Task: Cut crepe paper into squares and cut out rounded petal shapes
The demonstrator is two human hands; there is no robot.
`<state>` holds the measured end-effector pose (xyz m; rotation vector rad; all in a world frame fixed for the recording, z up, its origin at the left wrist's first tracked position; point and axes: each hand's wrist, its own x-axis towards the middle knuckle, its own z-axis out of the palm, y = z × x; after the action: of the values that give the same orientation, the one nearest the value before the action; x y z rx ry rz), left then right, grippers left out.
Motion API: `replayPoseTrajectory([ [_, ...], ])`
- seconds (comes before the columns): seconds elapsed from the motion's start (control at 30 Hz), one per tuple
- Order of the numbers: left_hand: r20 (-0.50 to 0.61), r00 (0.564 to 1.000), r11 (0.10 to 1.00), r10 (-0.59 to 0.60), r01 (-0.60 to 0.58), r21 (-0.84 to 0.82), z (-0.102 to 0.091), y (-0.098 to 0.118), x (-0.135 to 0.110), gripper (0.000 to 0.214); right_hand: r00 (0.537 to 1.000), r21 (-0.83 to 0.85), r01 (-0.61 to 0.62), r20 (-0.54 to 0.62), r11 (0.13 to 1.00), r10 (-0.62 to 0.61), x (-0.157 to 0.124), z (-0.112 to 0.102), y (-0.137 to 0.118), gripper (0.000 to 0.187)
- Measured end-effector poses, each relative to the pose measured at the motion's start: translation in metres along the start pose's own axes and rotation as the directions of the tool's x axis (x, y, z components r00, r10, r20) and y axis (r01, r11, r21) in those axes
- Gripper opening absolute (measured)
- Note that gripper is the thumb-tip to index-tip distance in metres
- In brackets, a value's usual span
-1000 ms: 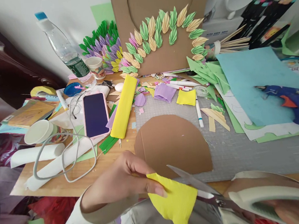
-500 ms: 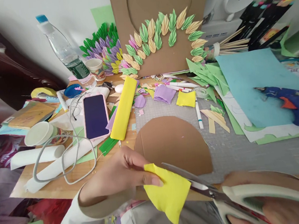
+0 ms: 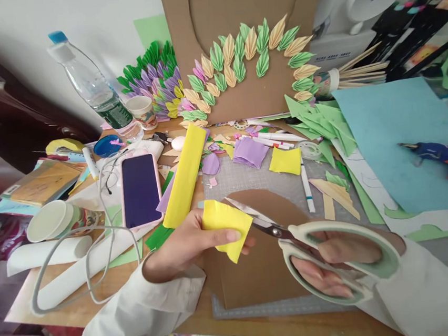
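Pinched between thumb and fingers, a yellow crepe paper piece [image 3: 223, 221] is in my left hand [image 3: 191, 242]. My right hand [image 3: 336, 260] has its fingers through the cream handles of a pair of scissors [image 3: 276, 231]. The parted blades point left, at the paper's upper right edge; whether they touch it I cannot tell. Below both hands lies a rounded brown cardboard piece [image 3: 254, 276] on the grey cutting mat [image 3: 233, 177]. A long yellow crepe strip [image 3: 185, 177] rests left of the mat, and another yellow square [image 3: 285, 161] lies on it.
Behind stands a cardboard board [image 3: 249, 99] with pleated paper leaves. On the left are a phone [image 3: 140, 189], a looped cable [image 3: 57, 242], a paper cup [image 3: 50, 221] and a water bottle [image 3: 102, 95]. Rightward, a blue glue gun [image 3: 440, 155] lies on blue paper [image 3: 384, 105].
Both hands have moved up and away from my body, over the cardboard, the right one also leftward with the scissors. The yellow paper is turned and looks smaller. The view has shifted slightly.
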<state>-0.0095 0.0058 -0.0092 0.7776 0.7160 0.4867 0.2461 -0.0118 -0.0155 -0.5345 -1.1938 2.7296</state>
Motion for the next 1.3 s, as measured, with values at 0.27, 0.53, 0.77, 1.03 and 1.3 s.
replayPoseTrajectory([
  [0.27,-0.02,0.997,0.994,-0.08,0.081,0.075,-0.002,-0.008,0.001,0.018,0.996,0.21,0.043,0.062,0.977,-0.057,-0.004,-0.016,0.026,0.06],
  [0.53,0.026,0.997,0.991,-0.067,0.064,0.115,-0.002,-0.011,0.0,0.011,0.994,0.173,0.057,0.081,0.983,-0.072,-0.005,-0.021,0.034,0.058],
  [0.77,0.034,0.996,0.992,-0.077,0.074,0.098,-0.005,-0.012,-0.001,0.01,0.999,0.116,0.007,0.041,0.993,-0.012,-0.006,-0.019,0.027,0.05],
  [1.03,0.05,0.995,0.996,-0.084,0.082,0.045,-0.003,-0.009,-0.004,0.008,0.999,0.039,-0.043,0.001,0.998,0.043,-0.009,-0.014,0.018,0.052],
  [1.3,0.187,0.976,0.993,-0.115,0.114,0.016,0.001,-0.008,0.0,0.01,0.988,0.053,0.108,0.102,0.993,-0.113,-0.01,-0.016,0.025,0.056],
])
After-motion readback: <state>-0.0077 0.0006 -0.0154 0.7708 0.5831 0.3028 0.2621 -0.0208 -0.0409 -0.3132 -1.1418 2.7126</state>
